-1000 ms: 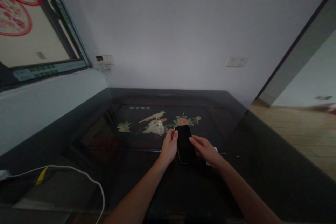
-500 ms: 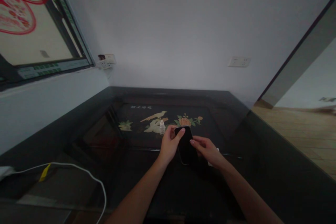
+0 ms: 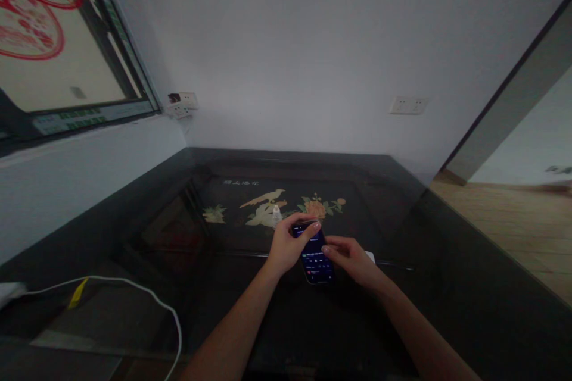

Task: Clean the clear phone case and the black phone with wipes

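Note:
A smartphone (image 3: pixel 316 263) with its screen lit is held between my two hands over the dark table. My left hand (image 3: pixel 288 244) grips its upper left side, the thumb lying across the top of the screen. At the right edge, my right hand (image 3: pixel 353 257) pinches the phone with thumb and fingers. A small white-capped clear bottle (image 3: pixel 276 214) stands just beyond my left hand, its lower part covered by that hand. Partly hidden behind my right hand lies a small white object (image 3: pixel 370 256), too covered to name.
The glossy dark table (image 3: pixel 156 202) has bird and flower pictures on its top. A white cable (image 3: pixel 134 284) with a yellow tag (image 3: pixel 78 293) curves over the left side. Wall sockets (image 3: pixel 409 105) sit above the far edge, and a window (image 3: pixel 67 71) is at left.
The phone's screen has gone from black to lit. Both hands and the phone have shifted slightly toward me, and the left hand now covers more of the bottle's base.

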Available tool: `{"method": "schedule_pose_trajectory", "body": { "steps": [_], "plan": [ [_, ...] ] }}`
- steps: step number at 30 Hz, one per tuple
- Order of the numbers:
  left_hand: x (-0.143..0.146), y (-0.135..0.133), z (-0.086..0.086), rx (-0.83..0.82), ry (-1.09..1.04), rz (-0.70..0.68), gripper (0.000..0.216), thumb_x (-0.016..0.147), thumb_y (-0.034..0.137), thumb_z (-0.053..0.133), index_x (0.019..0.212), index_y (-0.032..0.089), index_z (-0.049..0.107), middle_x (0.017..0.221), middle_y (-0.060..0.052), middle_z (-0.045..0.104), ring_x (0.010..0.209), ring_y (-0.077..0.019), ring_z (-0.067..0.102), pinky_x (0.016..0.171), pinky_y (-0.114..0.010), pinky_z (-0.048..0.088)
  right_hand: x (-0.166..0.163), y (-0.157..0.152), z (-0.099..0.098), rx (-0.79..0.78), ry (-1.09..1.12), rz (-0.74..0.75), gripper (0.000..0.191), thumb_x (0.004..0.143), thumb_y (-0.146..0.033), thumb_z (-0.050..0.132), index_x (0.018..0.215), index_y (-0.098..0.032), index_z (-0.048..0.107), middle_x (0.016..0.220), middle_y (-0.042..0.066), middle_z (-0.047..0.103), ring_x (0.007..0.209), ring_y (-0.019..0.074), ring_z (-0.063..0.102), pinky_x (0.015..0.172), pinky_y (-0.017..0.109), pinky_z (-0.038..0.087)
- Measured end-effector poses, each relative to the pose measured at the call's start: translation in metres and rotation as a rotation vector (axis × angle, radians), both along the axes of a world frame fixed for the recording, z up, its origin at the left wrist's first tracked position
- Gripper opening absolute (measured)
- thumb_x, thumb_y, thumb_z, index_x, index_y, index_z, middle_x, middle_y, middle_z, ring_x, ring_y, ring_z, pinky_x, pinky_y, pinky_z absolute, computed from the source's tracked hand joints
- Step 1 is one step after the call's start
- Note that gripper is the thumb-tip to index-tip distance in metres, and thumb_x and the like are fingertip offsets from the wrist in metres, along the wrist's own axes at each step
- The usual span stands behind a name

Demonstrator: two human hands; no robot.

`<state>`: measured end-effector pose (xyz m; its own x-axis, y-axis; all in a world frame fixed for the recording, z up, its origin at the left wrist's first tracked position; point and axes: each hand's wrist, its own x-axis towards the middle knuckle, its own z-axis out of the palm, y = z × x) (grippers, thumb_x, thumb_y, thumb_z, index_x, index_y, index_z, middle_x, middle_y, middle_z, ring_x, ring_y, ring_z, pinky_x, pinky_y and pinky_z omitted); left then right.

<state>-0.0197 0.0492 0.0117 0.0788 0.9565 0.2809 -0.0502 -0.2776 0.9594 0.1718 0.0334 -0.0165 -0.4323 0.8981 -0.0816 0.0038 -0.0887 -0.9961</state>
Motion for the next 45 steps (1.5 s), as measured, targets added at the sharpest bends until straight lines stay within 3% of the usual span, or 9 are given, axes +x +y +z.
{"method": "schedule_pose_trajectory", "body": {
  "steps": [13, 18, 24, 28, 33, 39, 42, 45],
  "plan": [
    [0.003, -0.004, -0.001, 0.071, 0.09, 0.132, 0.017, 0.088, 0.037, 0.071, 0.094, 0.021, 0.075, 0.095, -0.005, 0.076, 0.092, -0.0226, 0.069, 0.087, -0.033, 0.052, -0.009, -0.003, 0.003, 0.057, -0.053, -0.019, 0.043, 0.088, -0.056, 0.07, 0.117, -0.026, 0.074, 0.102, 0.005, 0.079, 0.095, 0.0277, 0.073, 0.083, 0.039, 0.058],
    [0.002, -0.002, -0.003, 0.084, 0.098, 0.232, 0.018, 0.089, 0.038, 0.07, 0.094, 0.021, 0.075, 0.095, -0.005, 0.075, 0.093, -0.0222, 0.069, 0.088, -0.032, 0.05, -0.002, -0.005, 0.006, -0.032, 0.024, 0.126, 0.045, 0.089, -0.05, 0.071, 0.126, -0.024, 0.068, 0.115, 0.006, 0.076, 0.104, 0.0258, 0.071, 0.093, 0.039, 0.056],
    [0.001, 0.004, -0.011, 0.06, 0.087, 0.223, 0.021, 0.089, 0.04, 0.069, 0.092, 0.02, 0.074, 0.093, -0.004, 0.075, 0.091, -0.0211, 0.069, 0.085, -0.031, 0.05, 0.016, -0.005, 0.006, -0.15, 0.013, 0.338, 0.068, 0.073, -0.027, 0.09, 0.133, -0.02, 0.059, 0.126, 0.011, 0.071, 0.12, 0.0274, 0.067, 0.108, 0.047, 0.049],
    [-0.004, 0.011, -0.02, 0.017, 0.057, 0.259, 0.024, 0.088, 0.042, 0.07, 0.093, 0.02, 0.075, 0.093, -0.004, 0.076, 0.091, -0.0211, 0.069, 0.085, -0.031, 0.05, 0.016, -0.002, 0.0, -0.206, 0.0, 0.425, 0.061, 0.078, -0.03, 0.086, 0.132, -0.019, 0.061, 0.124, 0.011, 0.073, 0.121, 0.028, 0.067, 0.108, 0.048, 0.049],
    [-0.005, 0.014, -0.022, -0.054, 0.02, 0.243, 0.026, 0.085, 0.046, 0.073, 0.092, 0.02, 0.076, 0.094, -0.005, 0.076, 0.092, -0.0213, 0.068, 0.085, -0.031, 0.049, 0.015, 0.0, -0.006, -0.224, 0.026, 0.405, 0.053, 0.085, -0.034, 0.081, 0.132, -0.02, 0.062, 0.123, 0.01, 0.073, 0.119, 0.0274, 0.068, 0.106, 0.048, 0.052],
    [0.001, 0.011, -0.023, -0.246, -0.267, 0.208, 0.042, 0.075, 0.053, 0.08, 0.098, 0.019, 0.072, 0.09, -0.002, 0.071, 0.08, -0.0154, 0.064, 0.072, -0.025, 0.047, 0.015, 0.003, -0.008, -0.206, 0.012, 0.321, 0.047, 0.082, -0.037, 0.083, 0.12, -0.015, 0.067, 0.117, 0.011, 0.075, 0.111, 0.0262, 0.072, 0.104, 0.047, 0.053],
    [0.005, 0.012, -0.025, -0.383, -0.485, 0.126, 0.047, 0.071, 0.058, 0.082, 0.091, 0.018, 0.068, 0.076, 0.002, 0.063, 0.066, -0.0115, 0.059, 0.063, -0.023, 0.045, 0.015, 0.004, -0.008, -0.21, -0.006, 0.265, 0.046, 0.081, -0.041, 0.084, 0.115, -0.014, 0.067, 0.115, 0.012, 0.075, 0.108, 0.0261, 0.072, 0.102, 0.047, 0.055],
    [0.008, 0.014, -0.027, -0.392, -0.584, 0.081, 0.046, 0.071, 0.057, 0.083, 0.083, 0.017, 0.063, 0.072, 0.004, 0.059, 0.064, -0.0101, 0.057, 0.063, -0.022, 0.046, 0.015, 0.005, -0.009, -0.208, -0.004, 0.225, 0.046, 0.082, -0.043, 0.082, 0.114, -0.015, 0.067, 0.117, 0.012, 0.074, 0.109, 0.0259, 0.072, 0.102, 0.047, 0.055]
  ]
}}
